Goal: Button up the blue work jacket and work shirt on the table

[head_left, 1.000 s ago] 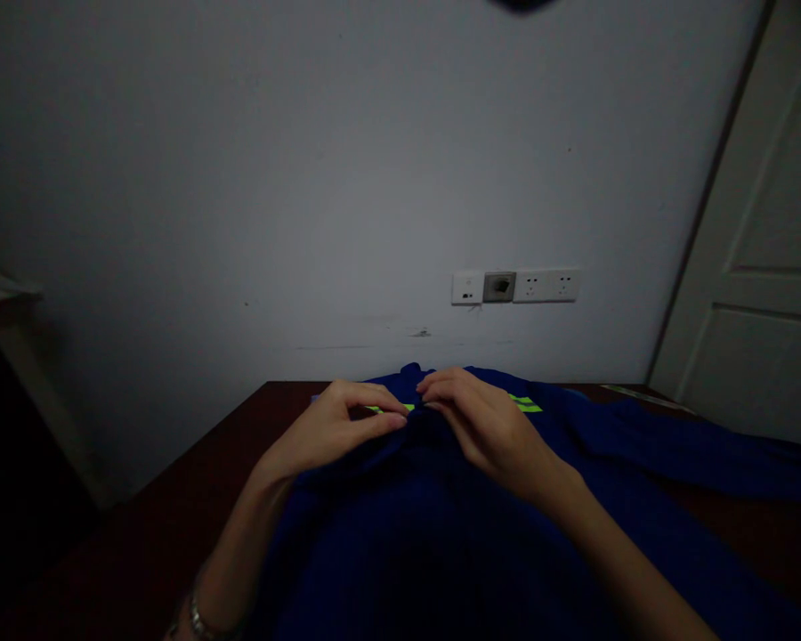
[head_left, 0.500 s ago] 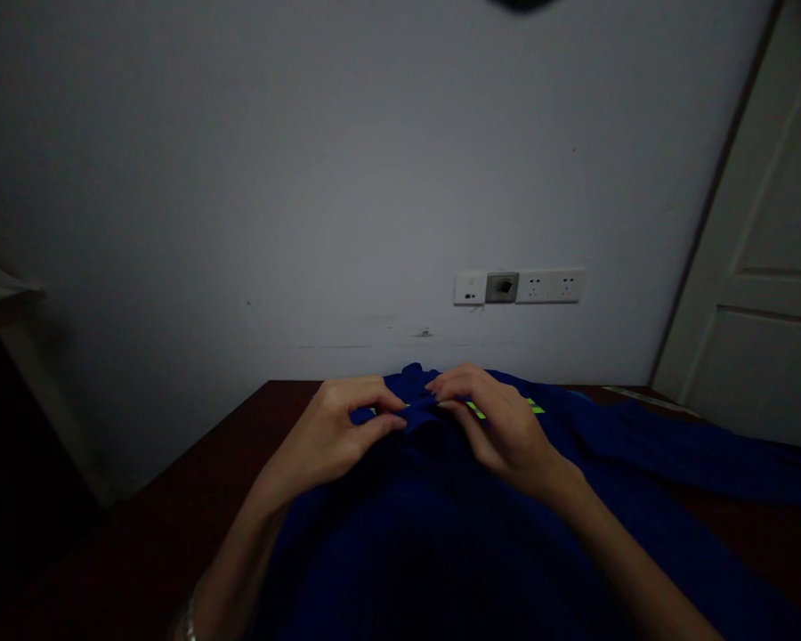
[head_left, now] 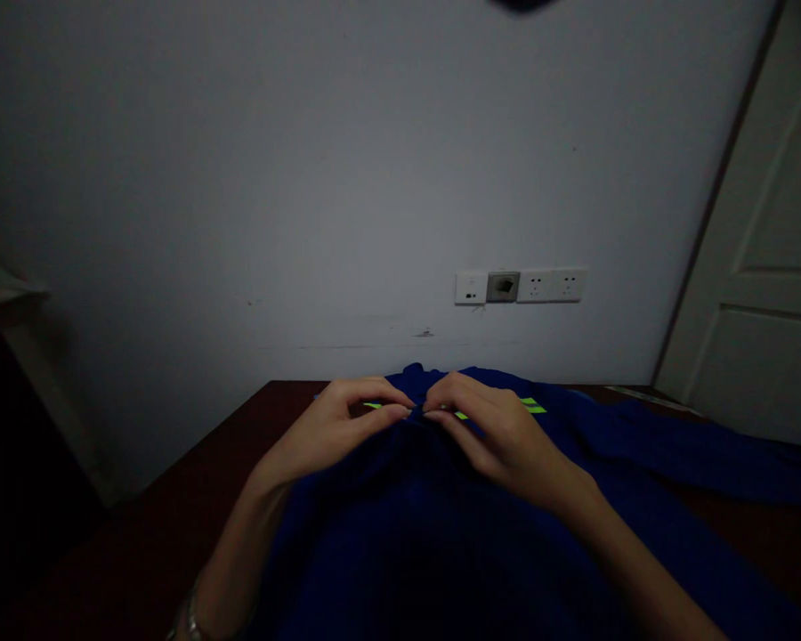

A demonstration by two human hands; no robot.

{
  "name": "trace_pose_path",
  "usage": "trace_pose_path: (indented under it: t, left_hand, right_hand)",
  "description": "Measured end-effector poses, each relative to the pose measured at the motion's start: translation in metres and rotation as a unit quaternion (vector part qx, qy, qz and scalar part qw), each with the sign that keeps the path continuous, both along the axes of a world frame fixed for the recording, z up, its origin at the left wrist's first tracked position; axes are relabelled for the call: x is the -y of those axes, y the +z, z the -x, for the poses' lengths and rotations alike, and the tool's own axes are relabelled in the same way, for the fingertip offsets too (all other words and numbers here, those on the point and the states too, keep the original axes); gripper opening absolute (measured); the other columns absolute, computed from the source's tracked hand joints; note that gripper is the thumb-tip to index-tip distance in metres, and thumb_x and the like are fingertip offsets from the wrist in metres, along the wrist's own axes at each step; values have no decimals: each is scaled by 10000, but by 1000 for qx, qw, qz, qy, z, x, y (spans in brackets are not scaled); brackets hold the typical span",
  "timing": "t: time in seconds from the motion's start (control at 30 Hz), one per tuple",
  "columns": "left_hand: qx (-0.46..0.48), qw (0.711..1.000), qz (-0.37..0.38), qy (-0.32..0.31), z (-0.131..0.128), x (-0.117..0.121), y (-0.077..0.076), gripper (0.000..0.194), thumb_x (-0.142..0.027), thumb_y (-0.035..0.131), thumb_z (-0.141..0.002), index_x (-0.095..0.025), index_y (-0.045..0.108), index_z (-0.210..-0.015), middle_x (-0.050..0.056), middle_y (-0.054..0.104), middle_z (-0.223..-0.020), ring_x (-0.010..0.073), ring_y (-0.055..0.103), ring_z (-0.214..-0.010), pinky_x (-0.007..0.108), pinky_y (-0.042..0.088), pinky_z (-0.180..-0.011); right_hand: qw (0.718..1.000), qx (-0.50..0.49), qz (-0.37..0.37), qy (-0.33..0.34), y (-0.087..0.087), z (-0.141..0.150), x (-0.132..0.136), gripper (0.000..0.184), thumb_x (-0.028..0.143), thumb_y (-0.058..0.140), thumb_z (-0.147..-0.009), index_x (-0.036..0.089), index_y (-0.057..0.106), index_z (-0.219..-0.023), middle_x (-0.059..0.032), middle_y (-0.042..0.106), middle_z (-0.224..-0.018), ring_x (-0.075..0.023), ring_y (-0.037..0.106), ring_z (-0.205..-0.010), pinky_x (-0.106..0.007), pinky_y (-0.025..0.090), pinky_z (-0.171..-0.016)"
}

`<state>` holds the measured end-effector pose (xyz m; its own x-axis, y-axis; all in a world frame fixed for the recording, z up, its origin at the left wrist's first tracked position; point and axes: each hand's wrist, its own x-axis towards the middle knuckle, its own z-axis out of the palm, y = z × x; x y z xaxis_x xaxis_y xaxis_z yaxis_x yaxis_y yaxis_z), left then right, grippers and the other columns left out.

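A dark blue garment with bright yellow-green stripes is spread out, one long sleeve reaching to the right. My left hand pinches its fabric between thumb and fingers near the middle of the far part. Close beside it, my right hand pinches the same fabric, the two sets of fingertips almost meeting. Whatever small detail lies between the fingertips is too dark to make out. A bracelet circles my left wrist.
The garment lies on a dark red tabletop that meets a pale wall. Sockets sit on the wall above it. A white panelled door stands at the right, and a dark piece of furniture at the left.
My right hand has shifted slightly left and its fingers have closed in, so both hands' fingertips are nearer each other. The fabric between them is bunched tighter.
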<state>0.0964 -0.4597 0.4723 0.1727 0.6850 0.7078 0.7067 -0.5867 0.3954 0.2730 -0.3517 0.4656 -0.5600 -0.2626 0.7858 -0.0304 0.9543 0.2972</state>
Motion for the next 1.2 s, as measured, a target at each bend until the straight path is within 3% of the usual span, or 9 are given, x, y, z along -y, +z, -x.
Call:
trace_pose_path:
  t: [0.1, 0.2, 0.27, 0.37, 0.43, 0.57, 0.8, 1.1, 1.2]
  left_hand:
    - [-6, 1000, -5, 11, -5, -6, -3, 177, -245, 531, -784, -160, 675, -842, 38, 652, -850, 144, 574, -798, 264, 446, -740]
    - [0, 999, -35, 17, -3, -11, -5, 177, -245, 526, -785, -156, 677, -809, 40, 652, -816, 143, 577, -772, 262, 448, -722]
    - [11, 997, -70, 24, 2, -15, -5, 172, -247, 527, -787, -152, 669, -802, 44, 648, -811, 142, 578, -772, 261, 448, -722]
    - [38, 991, -124, 20, 10, -22, -4, 156, -248, 539, -783, -140, 652, -786, 62, 639, -827, 148, 575, -795, 268, 449, -732]
    - [57, 987, -149, 6, 13, -25, -4, 145, -245, 552, -776, -134, 645, -768, 72, 635, -841, 154, 575, -810, 274, 451, -741]
    - [103, 984, -147, 11, 15, -27, -3, 138, -254, 584, -756, -131, 645, -764, 58, 636, -819, 148, 580, -793, 261, 452, -739]
    - [153, 985, -72, 33, 17, -28, -3, 195, -309, 593, -741, -123, 629, -788, 39, 637, -766, 130, 569, -703, 244, 454, -667]
    - [-12, 981, -158, 114, 11, -34, -7, 199, -265, 462, -816, -137, 578, -718, 12, 580, -689, 114, 510, -668, 234, 421, -653]
    - [0, 977, -187, 103, 11, -37, -9, 195, -271, 483, -810, -143, 618, -751, 32, 625, -742, 132, 547, -717, 258, 436, -710]
  right_hand:
    - [1000, -2, 19, -7, -1, 2, -1, 156, 196, 410, -879, 166, 559, -915, -60, 604, -870, -136, 569, -809, -266, 460, -702]
    - [996, -7, 86, 6, 0, 1, -2, 181, 253, 483, -853, 185, 556, -1003, -62, 613, -940, -146, 583, -850, -283, 478, -738]
    - [991, 5, 130, 12, 1, -2, -3, 376, 313, 591, -780, 217, 509, -1134, -66, 607, -1026, -167, 587, -900, -308, 490, -763]
    - [990, 18, 139, -6, 0, -1, -5, 675, 349, 705, -658, 249, 422, -1263, -84, 585, -1118, -213, 574, -977, -367, 491, -796]
    - [992, 1, 127, -23, -2, 4, -8, 635, 314, 683, -687, 237, 429, -1264, -93, 591, -1118, -218, 572, -989, -381, 485, -809]
    - [993, -38, 106, -21, -8, 18, -14, 371, 175, 547, -797, 205, 518, -1166, -78, 623, -1063, -181, 590, -953, -340, 480, -821]
    - [992, -39, 119, -2, -5, 17, -12, 303, 146, 552, -787, 197, 569, -1085, -60, 643, -1016, -172, 602, -922, -328, 478, -815]
    - [982, 13, 186, -10, -1, 9, -15, 340, 176, 592, -763, 225, 568, -1099, -45, 653, -991, -173, 614, -879, -320, 490, -758]
    - [983, 2, 183, -12, 1, 7, -16, 329, 181, 597, -757, 227, 581, -1083, -40, 666, -932, -172, 625, -825, -314, 494, -723]
